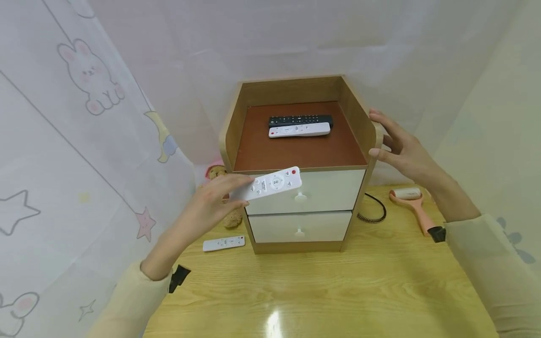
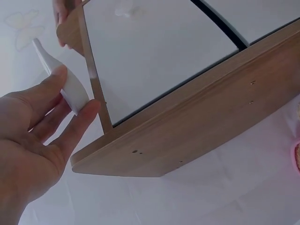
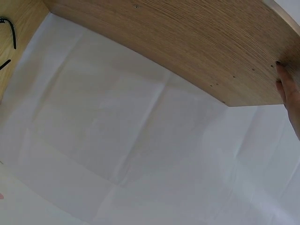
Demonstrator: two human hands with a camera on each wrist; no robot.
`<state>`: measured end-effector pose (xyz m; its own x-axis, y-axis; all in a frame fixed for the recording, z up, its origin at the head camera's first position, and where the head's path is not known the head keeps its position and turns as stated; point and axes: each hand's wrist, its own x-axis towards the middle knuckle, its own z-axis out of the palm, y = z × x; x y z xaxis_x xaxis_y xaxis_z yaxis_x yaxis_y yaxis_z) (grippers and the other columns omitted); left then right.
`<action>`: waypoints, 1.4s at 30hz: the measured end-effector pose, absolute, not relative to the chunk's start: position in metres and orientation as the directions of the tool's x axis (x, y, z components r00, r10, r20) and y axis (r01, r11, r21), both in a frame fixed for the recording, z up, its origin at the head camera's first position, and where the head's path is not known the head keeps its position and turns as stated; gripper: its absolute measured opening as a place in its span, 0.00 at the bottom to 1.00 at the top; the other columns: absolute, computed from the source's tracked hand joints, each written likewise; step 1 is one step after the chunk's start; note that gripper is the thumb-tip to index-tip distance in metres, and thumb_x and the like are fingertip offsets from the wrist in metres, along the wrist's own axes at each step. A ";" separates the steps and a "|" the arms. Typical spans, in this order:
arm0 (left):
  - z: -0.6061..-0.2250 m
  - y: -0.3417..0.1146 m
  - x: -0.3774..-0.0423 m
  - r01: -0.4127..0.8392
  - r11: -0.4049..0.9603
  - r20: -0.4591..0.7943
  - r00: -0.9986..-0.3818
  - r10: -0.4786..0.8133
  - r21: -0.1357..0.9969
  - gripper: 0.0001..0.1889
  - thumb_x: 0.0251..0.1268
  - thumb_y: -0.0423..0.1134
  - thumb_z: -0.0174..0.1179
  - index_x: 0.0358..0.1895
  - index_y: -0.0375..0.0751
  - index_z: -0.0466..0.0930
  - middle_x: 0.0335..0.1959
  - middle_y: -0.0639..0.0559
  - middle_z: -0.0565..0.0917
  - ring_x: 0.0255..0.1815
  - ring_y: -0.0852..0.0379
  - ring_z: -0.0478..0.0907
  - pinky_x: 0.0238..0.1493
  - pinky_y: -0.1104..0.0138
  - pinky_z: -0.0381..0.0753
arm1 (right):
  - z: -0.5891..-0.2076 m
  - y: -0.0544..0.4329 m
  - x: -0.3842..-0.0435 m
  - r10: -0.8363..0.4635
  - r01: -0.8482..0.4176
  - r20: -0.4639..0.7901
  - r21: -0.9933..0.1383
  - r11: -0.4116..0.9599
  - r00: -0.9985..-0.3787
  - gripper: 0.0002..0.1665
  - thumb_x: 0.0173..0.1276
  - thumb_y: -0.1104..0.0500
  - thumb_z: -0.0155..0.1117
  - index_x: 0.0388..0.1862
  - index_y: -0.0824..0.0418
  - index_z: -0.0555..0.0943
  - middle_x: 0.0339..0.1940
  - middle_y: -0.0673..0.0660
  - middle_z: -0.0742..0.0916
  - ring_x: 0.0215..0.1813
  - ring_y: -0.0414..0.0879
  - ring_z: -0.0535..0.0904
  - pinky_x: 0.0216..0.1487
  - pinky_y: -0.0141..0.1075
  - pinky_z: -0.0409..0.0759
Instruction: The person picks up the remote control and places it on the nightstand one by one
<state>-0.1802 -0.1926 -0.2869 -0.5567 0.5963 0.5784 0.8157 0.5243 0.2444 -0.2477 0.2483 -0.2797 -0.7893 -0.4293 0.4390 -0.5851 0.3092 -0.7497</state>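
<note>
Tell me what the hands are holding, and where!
The left hand pinches a white remote by its long edges, near the end away from its red button. The right hand touches the cabinet's side.

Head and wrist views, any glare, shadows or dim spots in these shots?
Head view: a bright glare patch on the wooden surface near the bottom edge, plus a soft shadow beside the right sleeve; left wrist view: dimmer, cooler-toned, the white remote looking greyish; right wrist view: also dim, with darker shading on the cabinet by the right hand.
</note>
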 end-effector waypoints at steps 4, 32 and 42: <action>-0.277 -0.181 -0.183 0.792 0.553 0.568 -0.589 0.575 0.261 0.30 0.47 0.29 0.73 0.58 0.36 0.78 0.55 0.44 0.82 0.54 0.48 0.78 0.47 0.59 0.81 | -0.280 0.248 -0.247 -0.433 -0.587 0.442 -0.754 0.295 -0.785 0.46 0.68 0.75 0.55 0.79 0.51 0.51 0.80 0.49 0.52 0.67 0.44 0.69 0.55 0.23 0.75; -0.246 -0.126 -0.236 0.773 0.612 0.486 -0.605 0.630 0.169 0.22 0.59 0.34 0.67 0.58 0.35 0.79 0.55 0.44 0.82 0.56 0.48 0.77 0.54 0.57 0.79 | -0.263 0.233 -0.227 -0.428 -0.595 0.454 -0.748 0.293 -0.782 0.43 0.68 0.75 0.55 0.78 0.55 0.53 0.79 0.52 0.53 0.69 0.47 0.66 0.59 0.22 0.71; -0.244 -0.119 -0.258 0.684 0.691 0.357 -0.721 0.594 0.232 0.22 0.58 0.34 0.68 0.57 0.35 0.80 0.54 0.43 0.82 0.56 0.47 0.78 0.55 0.55 0.78 | -0.271 0.236 -0.237 -0.441 -0.610 0.471 -0.751 0.255 -0.764 0.43 0.68 0.76 0.54 0.78 0.56 0.53 0.80 0.52 0.53 0.65 0.45 0.70 0.57 0.23 0.73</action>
